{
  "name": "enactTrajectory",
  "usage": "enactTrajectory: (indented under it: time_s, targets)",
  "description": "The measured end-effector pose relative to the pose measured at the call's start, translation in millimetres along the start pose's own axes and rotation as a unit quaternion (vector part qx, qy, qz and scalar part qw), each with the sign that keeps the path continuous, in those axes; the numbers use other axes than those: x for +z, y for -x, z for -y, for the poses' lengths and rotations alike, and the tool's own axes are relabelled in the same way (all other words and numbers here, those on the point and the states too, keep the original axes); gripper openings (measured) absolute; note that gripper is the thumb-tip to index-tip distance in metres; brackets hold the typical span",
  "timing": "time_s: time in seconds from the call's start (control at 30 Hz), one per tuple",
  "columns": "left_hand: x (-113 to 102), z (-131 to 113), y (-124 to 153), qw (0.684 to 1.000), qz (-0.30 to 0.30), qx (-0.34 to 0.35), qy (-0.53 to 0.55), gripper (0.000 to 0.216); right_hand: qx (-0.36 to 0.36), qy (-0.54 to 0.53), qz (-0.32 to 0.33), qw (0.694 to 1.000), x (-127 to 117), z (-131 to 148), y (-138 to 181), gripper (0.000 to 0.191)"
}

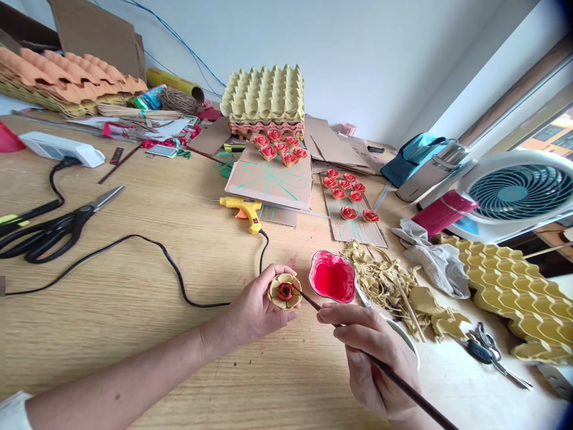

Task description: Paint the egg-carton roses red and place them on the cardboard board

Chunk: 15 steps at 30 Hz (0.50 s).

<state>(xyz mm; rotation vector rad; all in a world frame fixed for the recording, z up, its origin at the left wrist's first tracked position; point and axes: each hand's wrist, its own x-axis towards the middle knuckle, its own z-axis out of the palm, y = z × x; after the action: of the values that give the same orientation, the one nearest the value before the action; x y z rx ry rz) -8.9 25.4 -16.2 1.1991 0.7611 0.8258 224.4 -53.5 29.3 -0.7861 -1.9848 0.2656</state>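
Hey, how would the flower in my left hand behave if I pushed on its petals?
The flower is probably light, being small with thin-looking petals. Those petals may be fairly stiff, since they hold a cupped shape, but could crease or tear at the edges. Its red centre might smear, as the tip of the brush is right there.

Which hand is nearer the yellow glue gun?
Left. The left hand, holding a flower, is on the near side of the glue gun; the right hand, gripping a brush, is farther off to the right.
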Motion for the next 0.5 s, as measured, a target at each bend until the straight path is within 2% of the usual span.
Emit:
enactTrajectory:
  time_s: [0.17, 0.3, 0.5]
  targets:
    - [1.3, -9.1, 3.5, 0.999, 0.036, -0.030, 0.026, 0.062, -0.011, 0.001, 0.008, 1.000, 2.1, 0.3, -2.9, 0.022]
    - [0.3, -9.5, 4.9, 0.999, 0.026, -0.015, 0.031, 0.063, -0.003, -0.003, 0.020, 1.000, 0.6, -1.2, -3.5, 0.022]
    - [-0.3, -2.9, 5.0, 0.999, 0.033, -0.009, -0.023, 0.057, -0.019, 0.005, 0.019, 1.000, 3.2, -1.4, -6.7, 0.021]
